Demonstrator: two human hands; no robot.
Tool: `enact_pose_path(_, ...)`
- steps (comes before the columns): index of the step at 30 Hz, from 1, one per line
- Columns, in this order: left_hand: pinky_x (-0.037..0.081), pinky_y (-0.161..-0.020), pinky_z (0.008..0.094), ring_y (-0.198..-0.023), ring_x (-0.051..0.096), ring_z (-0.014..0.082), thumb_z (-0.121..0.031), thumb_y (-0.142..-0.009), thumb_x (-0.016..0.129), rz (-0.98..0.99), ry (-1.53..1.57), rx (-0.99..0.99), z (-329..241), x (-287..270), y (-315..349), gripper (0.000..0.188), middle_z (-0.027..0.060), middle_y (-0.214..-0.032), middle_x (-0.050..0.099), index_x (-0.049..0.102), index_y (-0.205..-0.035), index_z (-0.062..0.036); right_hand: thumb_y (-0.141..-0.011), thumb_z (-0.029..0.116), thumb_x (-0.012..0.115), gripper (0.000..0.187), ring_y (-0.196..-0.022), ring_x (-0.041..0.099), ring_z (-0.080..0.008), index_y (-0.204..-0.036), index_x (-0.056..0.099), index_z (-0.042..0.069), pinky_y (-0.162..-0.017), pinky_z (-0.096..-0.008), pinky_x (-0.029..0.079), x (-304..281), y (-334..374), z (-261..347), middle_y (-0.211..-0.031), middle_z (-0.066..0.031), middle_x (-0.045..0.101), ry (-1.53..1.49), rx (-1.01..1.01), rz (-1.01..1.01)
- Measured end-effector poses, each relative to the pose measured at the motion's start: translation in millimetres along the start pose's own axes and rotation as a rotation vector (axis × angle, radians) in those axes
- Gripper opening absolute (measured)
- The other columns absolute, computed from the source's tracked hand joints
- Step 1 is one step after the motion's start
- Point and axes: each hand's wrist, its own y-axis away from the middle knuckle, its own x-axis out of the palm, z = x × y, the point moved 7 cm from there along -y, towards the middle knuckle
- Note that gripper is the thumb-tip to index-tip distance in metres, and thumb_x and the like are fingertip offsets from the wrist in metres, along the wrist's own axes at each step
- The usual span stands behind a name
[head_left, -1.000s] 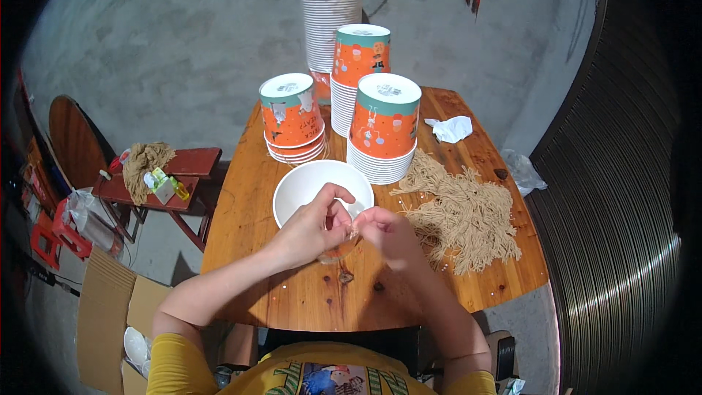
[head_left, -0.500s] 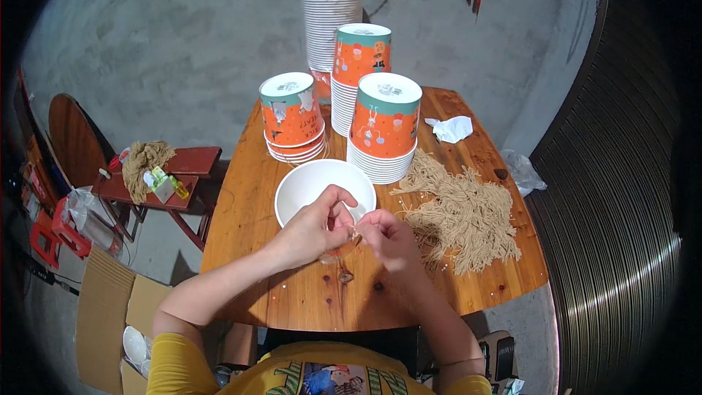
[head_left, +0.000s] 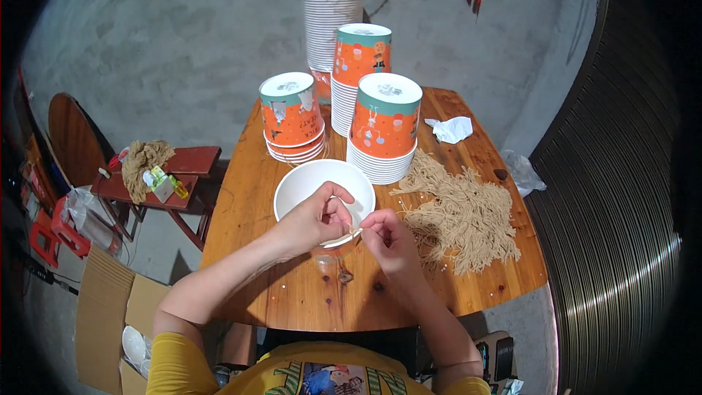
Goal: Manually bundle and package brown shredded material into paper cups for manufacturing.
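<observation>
A white-lined paper bucket (head_left: 296, 194) with its opening toward me stands near the middle of the table. My left hand (head_left: 311, 223) lies over its near rim, thumb and fingertips drawn together at the edge. Close to its right, my right hand (head_left: 393, 238) pinches too. Between the fingertips at the rim runs a thin pale cord (head_left: 356, 232), mostly hidden by the fingers. To the right of my right hand is a heap of tan cords (head_left: 468, 216).
Upside-down stacks of orange paper buckets stand behind, at the left (head_left: 292, 117), right (head_left: 385, 124) and back (head_left: 362, 58). A taller wrapped stack (head_left: 333, 22) rises farthest away. Crumpled white tissue (head_left: 450, 129) lies at the table's far right. A red bench (head_left: 186, 162) is at left.
The bucket has shifted very slightly left, and its near rim shows more beneath my hands. My fingertips have moved a little at the rim, still pinched together.
</observation>
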Motion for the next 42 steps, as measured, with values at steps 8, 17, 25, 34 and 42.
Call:
enact_pose_path(8, 0.044, -0.076, 0.0231, -0.081, 0.05, 0.007, 0.003, -0.086, 0.059, 0.024, -0.091, 0.031, -5.9, 3.7, 3.6, 0.039, 0.0005, -0.086, 0.053, 0.04, -0.12, -0.0053, -0.089, 0.005, 0.061, 0.003, -0.06, 0.044, -0.0015, -0.091, 0.06, 0.004, -0.053, -0.02, 0.035, 7.4, 1.1, 11.8, -0.069, 0.0049, 0.053, 0.197, 0.036, -0.021)
enact_pose_path(17, 0.043, -0.074, 0.0208, -0.081, 0.05, 0.007, 0.004, -0.087, 0.06, 0.016, -0.074, 0.013, -3.2, 1.0, 3.7, 0.039, 0.0008, -0.087, 0.053, 0.04, -0.119, -0.0055, -0.091, 0.001, 0.058, 0.01, -0.063, 0.045, -0.0009, -0.1, 0.056, 0.004, -0.054, -0.0187, 0.034, 11.3, 4.0, 9.9, -0.076, 0.0044, 0.052, 0.169, -0.013, -0.004)
enact_pose_path(25, 0.042, -0.074, 0.0214, -0.081, 0.05, 0.0069, 0.001, -0.087, 0.061, 0.028, -0.07, 0.013, -1.5, 2.1, 1.7, 0.038, 0.0007, -0.087, 0.053, 0.041, -0.119, -0.006, -0.088, -0.002, 0.059, 0.018, -0.057, 0.046, -0.0035, -0.105, 0.055, 0.005, -0.05, -0.0221, 0.038, 16.9, 8.4, 38.8, -0.076, -0.0019, 0.055, 0.616, -0.468, -0.04)
enact_pose_path(34, 0.047, -0.07, 0.0281, -0.074, 0.054, 0.0124, -0.003, -0.086, 0.061, -0.019, -0.333, 0.061, -9.2, 6.8, 5.5, 0.028, 0.0038, -0.08, 0.056, 0.049, -0.111, -0.0035, -0.096, 0.005, 0.051, 0.005, -0.064, 0.049, -0.0045, -0.101, 0.053, 0.005, -0.059, -0.0203, 0.042, 10.2, 2.7, 13.0, -0.08, 0.0004, 0.056, 0.133, -0.075, -0.009)
enact_pose_path(42, 0.048, -0.067, 0.0322, -0.07, 0.055, 0.0178, -0.008, -0.083, 0.063, -0.122, -0.437, 0.093, -4.9, -0.8, 4.5, 0.01, 0.0078, -0.076, 0.056, 0.058, -0.085, 0.0004, -0.097, 0.006, 0.051, 0.008, -0.065, 0.05, -0.0041, -0.104, 0.051, 0.005, -0.06, -0.0198, 0.043, 7.1, 5.1, 13.9, -0.08, -0.0002, 0.057, 0.19, -0.077, -0.011)
